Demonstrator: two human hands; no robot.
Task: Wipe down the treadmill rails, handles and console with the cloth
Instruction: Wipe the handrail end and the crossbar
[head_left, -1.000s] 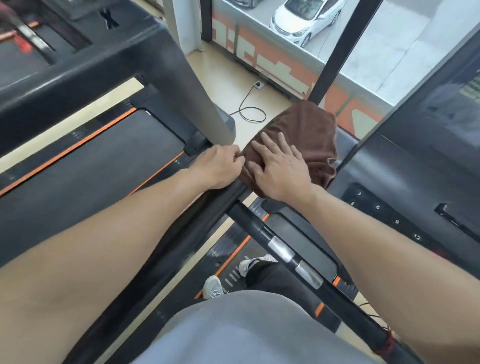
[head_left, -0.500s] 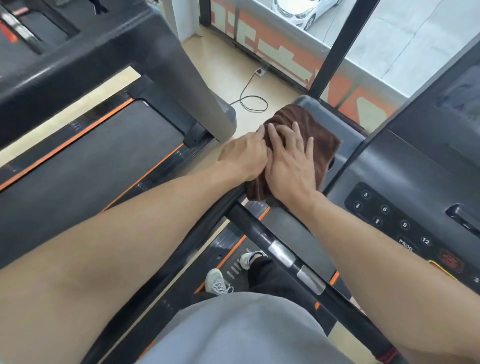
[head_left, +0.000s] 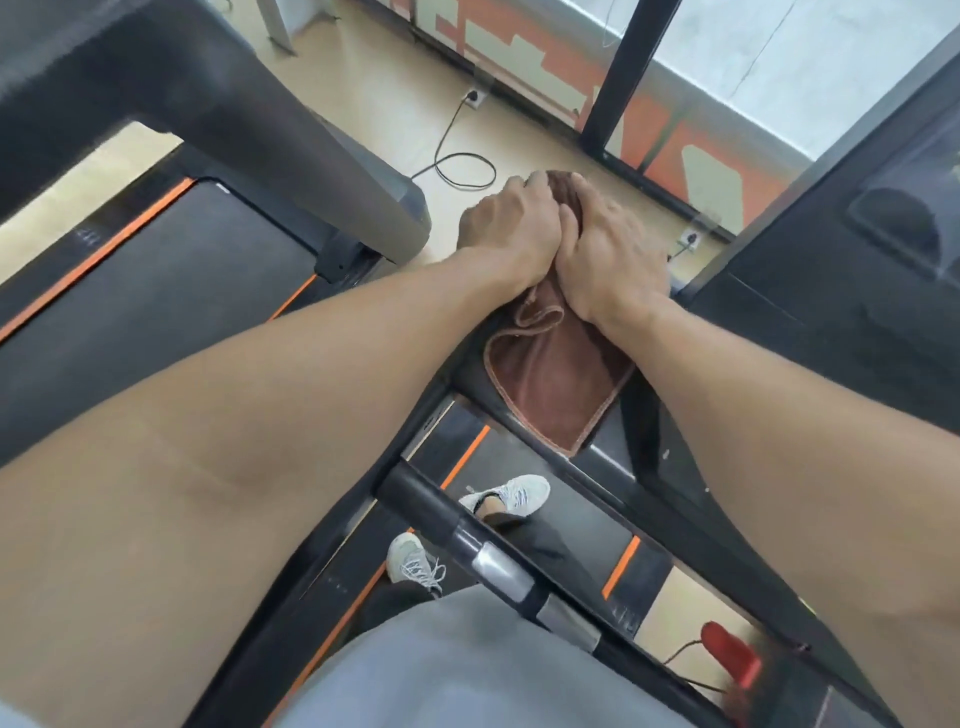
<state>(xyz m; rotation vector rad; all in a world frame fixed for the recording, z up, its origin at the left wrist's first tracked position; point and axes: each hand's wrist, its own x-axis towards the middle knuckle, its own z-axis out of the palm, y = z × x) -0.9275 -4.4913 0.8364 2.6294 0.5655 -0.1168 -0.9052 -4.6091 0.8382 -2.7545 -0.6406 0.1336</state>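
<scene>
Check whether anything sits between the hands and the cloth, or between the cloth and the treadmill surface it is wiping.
Nothing visible does. The left hand and right hand press side by side directly on the cloth, which lies flat against the dark treadmill frame, trailing back toward the person.

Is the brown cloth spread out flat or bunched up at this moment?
Partly bunched: the brown cloth is gathered under the left hand and right hand, while its near corner lies flat, hemmed edge showing.
</scene>
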